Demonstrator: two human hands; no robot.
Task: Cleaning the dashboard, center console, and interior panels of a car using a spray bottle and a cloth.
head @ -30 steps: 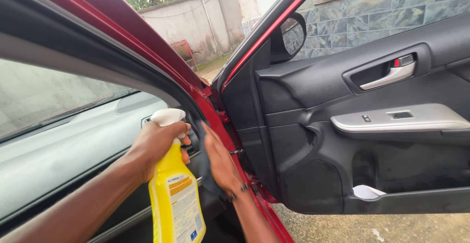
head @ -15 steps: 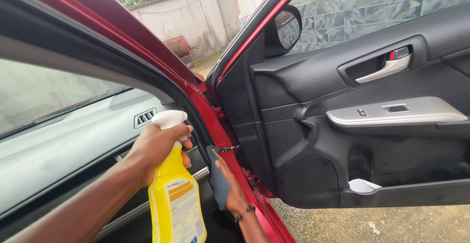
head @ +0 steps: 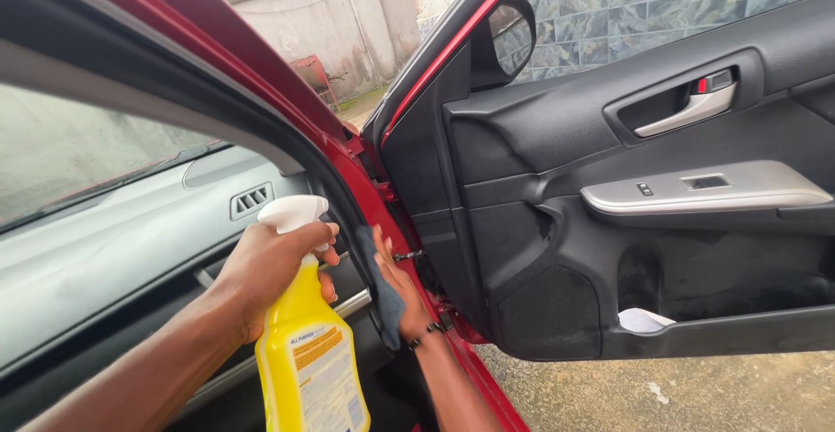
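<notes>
The left hand has its fingers wrapped tight around the neck of a yellow spray bottle, just under its white trigger head. The right hand presses a dark cloth flat against the red door frame, fingers together, by the hinge of the open door. The cloth could likely snag on the hinge hardware, and a careless squeeze could wet the grey dashboard.

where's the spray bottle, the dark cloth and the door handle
spray bottle (head: 309,354), head view, yellow body below the left hand
dark cloth (head: 383,297), head view, part hanging under the right hand
door handle (head: 691,110), head view, silver lever
</notes>
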